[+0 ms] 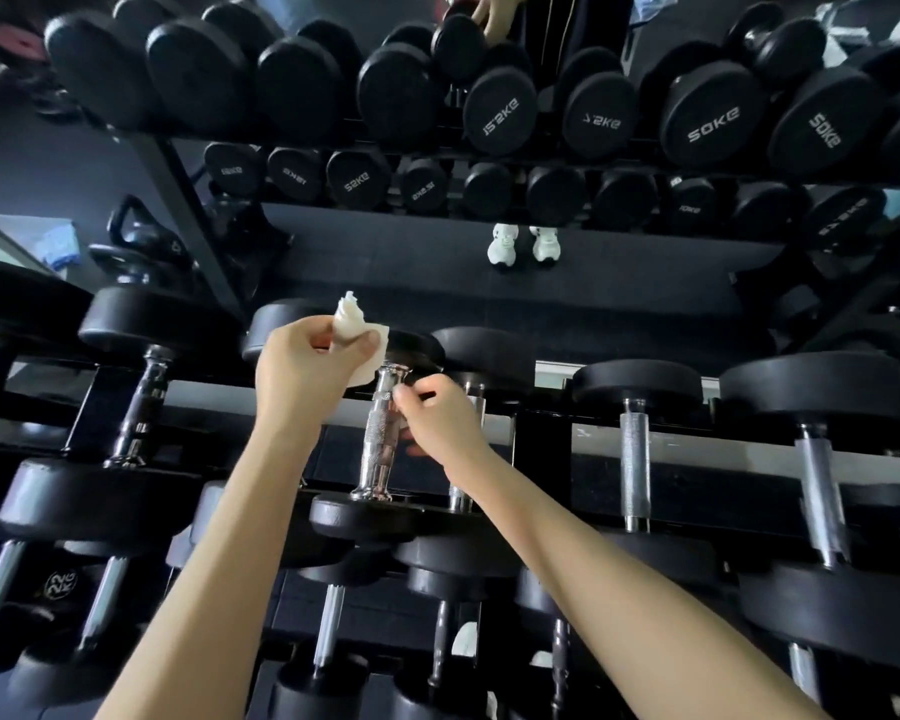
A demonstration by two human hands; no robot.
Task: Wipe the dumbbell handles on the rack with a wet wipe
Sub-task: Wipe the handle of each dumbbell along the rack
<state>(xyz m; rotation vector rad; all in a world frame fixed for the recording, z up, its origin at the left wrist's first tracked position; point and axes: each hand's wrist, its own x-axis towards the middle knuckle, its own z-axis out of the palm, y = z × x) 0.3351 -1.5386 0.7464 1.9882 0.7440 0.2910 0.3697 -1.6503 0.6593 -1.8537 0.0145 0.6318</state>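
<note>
Step in hand: wiping one handle on the upper tier of the rack [219, 402], with the wipe about to be applied. The left grip [302, 366] is clamped on a bunched white wet wipe [352, 324], held just above and to the left of the far end of the handle [380, 449]; the wipe does not appear to touch the metal. The right grip [440, 415] sits against the right side of the handle near its far end, fingers curled; whether it pinches the handle or only touches it cannot be told. The dumbbell [365, 517] lies near the middle of the tier, its handle running from the front rail toward the back rail, between black round heads. The handle is bright chrome, knurled along the centre, smooth and flared at both collars. The next move probably calls for wrapping the wipe round the handle and drawing it along the full length, the knurling needing firm pressure. The neighbouring handles [635, 459] to the right await the same treatment.
</note>
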